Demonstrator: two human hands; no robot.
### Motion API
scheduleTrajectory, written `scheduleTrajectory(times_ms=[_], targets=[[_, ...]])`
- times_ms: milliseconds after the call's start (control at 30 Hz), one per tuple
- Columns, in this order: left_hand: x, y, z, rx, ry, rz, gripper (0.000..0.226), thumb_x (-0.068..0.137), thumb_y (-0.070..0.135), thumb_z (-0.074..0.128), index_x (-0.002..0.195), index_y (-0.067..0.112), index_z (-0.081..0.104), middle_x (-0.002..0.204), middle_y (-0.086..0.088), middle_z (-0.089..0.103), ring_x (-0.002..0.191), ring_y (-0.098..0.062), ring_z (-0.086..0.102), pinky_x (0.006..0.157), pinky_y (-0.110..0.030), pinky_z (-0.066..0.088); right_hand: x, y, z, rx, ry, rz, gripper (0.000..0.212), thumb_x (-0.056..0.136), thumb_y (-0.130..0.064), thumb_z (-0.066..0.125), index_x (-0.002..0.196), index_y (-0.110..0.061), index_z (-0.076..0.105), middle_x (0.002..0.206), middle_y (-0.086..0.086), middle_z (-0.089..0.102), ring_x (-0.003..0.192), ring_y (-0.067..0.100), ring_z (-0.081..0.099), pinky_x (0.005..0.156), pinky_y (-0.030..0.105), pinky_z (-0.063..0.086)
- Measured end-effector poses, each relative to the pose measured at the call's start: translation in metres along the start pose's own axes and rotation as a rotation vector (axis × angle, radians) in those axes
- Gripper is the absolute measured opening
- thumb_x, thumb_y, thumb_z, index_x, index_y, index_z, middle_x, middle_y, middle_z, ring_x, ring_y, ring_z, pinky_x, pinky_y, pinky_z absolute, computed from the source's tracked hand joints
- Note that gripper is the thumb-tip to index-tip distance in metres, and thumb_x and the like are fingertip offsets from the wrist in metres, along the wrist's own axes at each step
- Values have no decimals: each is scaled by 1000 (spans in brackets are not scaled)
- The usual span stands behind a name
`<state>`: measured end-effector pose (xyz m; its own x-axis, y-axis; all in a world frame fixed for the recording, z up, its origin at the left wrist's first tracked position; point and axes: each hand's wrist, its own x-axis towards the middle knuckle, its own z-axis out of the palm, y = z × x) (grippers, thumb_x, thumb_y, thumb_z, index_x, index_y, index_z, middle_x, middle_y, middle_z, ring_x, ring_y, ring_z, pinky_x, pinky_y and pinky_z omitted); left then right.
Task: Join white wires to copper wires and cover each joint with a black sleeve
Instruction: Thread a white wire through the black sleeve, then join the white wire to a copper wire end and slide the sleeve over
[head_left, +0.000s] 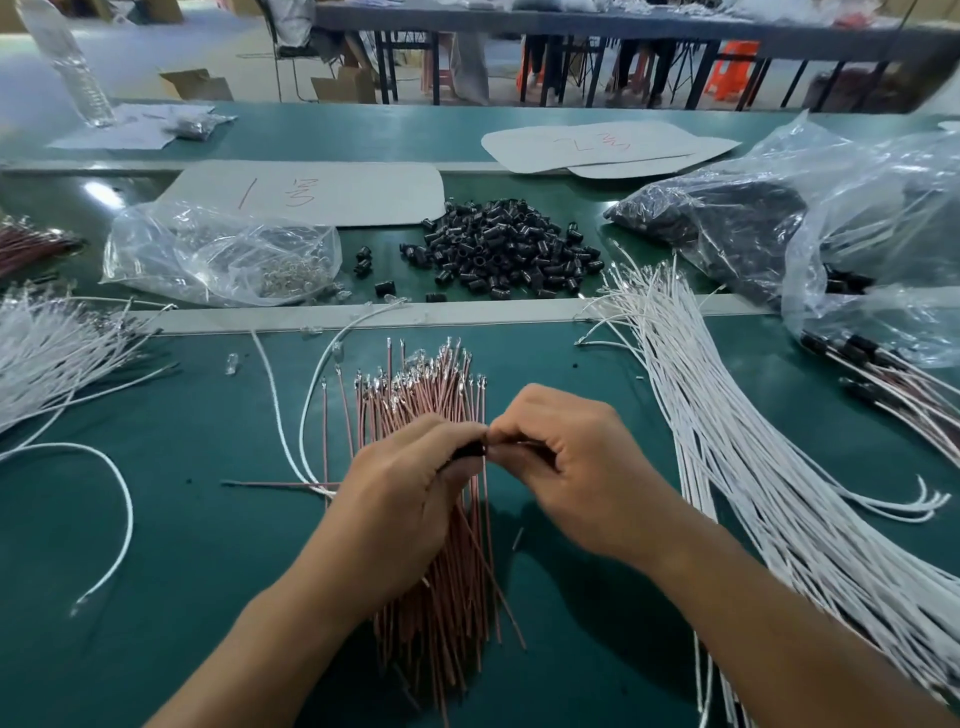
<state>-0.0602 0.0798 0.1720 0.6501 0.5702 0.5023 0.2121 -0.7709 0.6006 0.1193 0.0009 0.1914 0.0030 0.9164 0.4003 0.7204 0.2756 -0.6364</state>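
Over the copper wires (431, 597), the left hand (410, 488) pinches a black sleeve (470, 450) and the right hand (566, 467) a wire (519, 443) at its mouth, seemingly sleeving a joint, needing a straight push next.

Everything's laid out on a green-topped table (182, 519). A bundle of copper wires (441, 613) is fanned out dead centre, metal tips pointed away. A thick sheaf of white wires (753, 467) is spread down the right side, and a second white bunch (47, 353) is piled at the left edge. Further back, black sleeves (498, 249) are dumped in a loose heap, flanked by a clear bag of small metal bits (223, 260) and a big crinkled bag (831, 223). Cardboard sheets (311, 192) marked in red are laid behind.
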Motion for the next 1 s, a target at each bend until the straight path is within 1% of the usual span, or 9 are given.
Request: scheduleTrajectory(times_ms=[100,200,267,333,467,600,700,867,1000], targets=[[0,-4,-2,-1,73,-46,24,92,17,61,114,13,71,96,10,69,87,-1,63,76,-16,49,-4,3,-1,96,-32,153,18,94,-18,71,111,-21,69,95,-11,66,89,8,65,82,20,53],[1,-5,-5,10,108,-55,22,91,18,64,112,15,71,95,13,69,88,0,63,76,-12,47,-4,10,-9,225,16,300,13,92,-9,72,96,-21,74,80,-9,71,71,4,66,69,18,53],[0,-6,-3,10,96,-39,21,91,17,65,112,16,70,96,15,68,88,1,63,76,-10,46,-4,10,-9,229,51,284,17,90,-2,73,88,-19,75,73,-6,69,64,3,63,65,17,51],[0,-6,-1,19,83,-35,25,91,18,66,115,17,69,99,17,68,91,3,63,80,-8,45,-2,5,-7,135,57,166,14,88,0,74,89,-13,77,75,-6,67,68,4,63,66,17,49],[-1,-5,2,42,28,-42,37,88,19,65,125,19,64,102,18,66,93,1,62,84,-7,45,-1,1,0,-64,2,-31,4,92,-8,73,94,-8,77,84,0,65,74,13,61,69,33,51],[-1,-6,1,20,-11,-38,43,90,11,71,130,25,58,98,26,64,89,3,63,77,-9,47,-3,1,1,110,28,87,17,87,-7,78,103,-11,74,84,-7,71,77,4,66,74,18,52],[-1,-3,1,-4,-28,-39,45,91,20,66,132,34,53,101,37,59,95,8,62,81,-7,46,-4,3,2,224,20,149,20,86,-2,77,104,-10,76,82,-11,71,73,1,65,70,13,48],[0,-4,-1,-20,-36,-47,46,90,26,61,134,36,51,101,41,61,96,9,63,81,-5,45,-3,3,4,289,41,171,12,86,-3,77,96,-10,80,78,-11,69,71,5,64,69,17,48],[-1,-3,0,-31,17,-39,43,90,21,63,131,31,55,101,33,65,93,6,64,81,-8,47,-3,0,8,389,95,256,18,86,-3,77,89,-21,80,74,-12,72,67,2,64,68,16,50]])
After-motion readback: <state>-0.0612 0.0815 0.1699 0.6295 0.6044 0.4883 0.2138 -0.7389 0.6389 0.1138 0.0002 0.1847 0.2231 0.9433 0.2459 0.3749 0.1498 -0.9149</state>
